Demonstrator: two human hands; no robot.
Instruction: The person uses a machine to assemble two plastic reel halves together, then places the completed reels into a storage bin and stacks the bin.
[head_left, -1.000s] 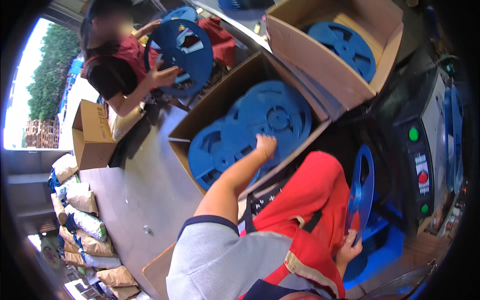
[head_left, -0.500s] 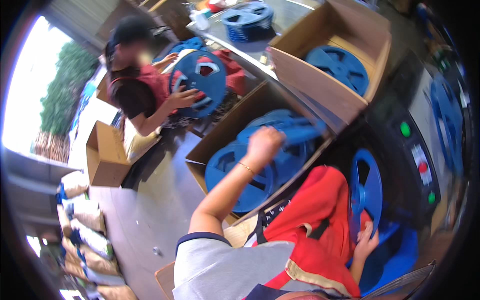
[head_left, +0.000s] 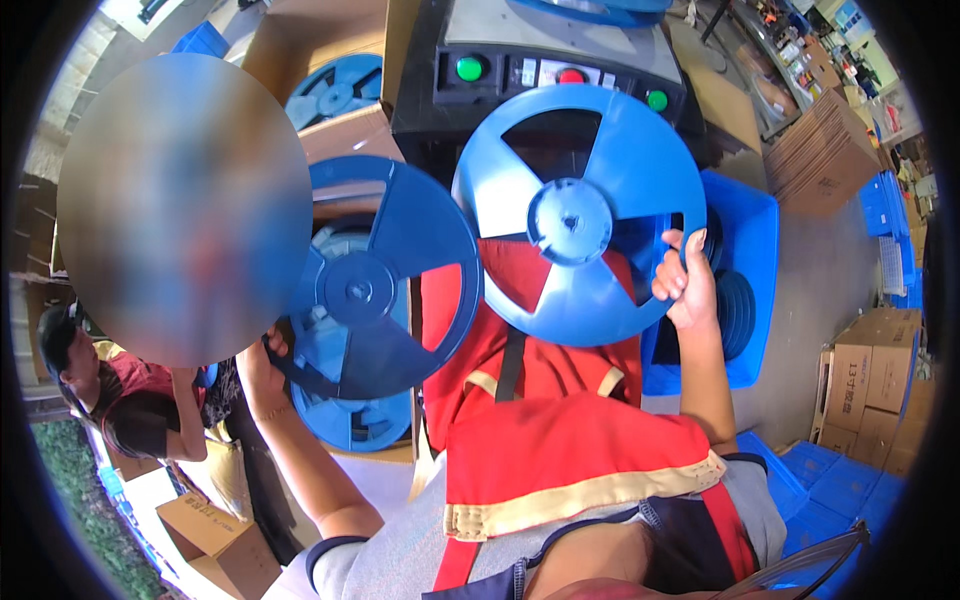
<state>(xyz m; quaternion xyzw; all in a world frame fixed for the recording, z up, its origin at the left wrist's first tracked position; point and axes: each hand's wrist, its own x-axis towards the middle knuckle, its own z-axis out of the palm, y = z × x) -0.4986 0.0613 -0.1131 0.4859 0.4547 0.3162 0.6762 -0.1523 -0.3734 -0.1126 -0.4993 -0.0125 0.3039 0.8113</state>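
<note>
In front of my chest are two large blue plastic reel discs, each with wide cut-outs and a round hub. My left hand (head_left: 262, 378) grips the lower left rim of the darker reel disc (head_left: 412, 225). My right hand (head_left: 688, 283) closes round the right rim of the brighter reel disc (head_left: 632, 165), thumb up. The two discs are side by side, their rims meeting or slightly overlapping in view. Behind the darker disc, more blue reel discs (head_left: 372, 425) lie in a cardboard box, partly hidden.
A black machine panel (head_left: 620, 75) with green and red buttons stands ahead. At right, a blue crate (head_left: 755, 300) holds dark round discs. Another cardboard box (head_left: 395, 50) contains a blue reel. A co-worker (head_left: 130, 385) sits at left; a blurred patch hides the upper left.
My view has swung to the right. My left hand, earlier over the box of reels, now holds a disc. My right hand has raised its disc from beside my lap.
</note>
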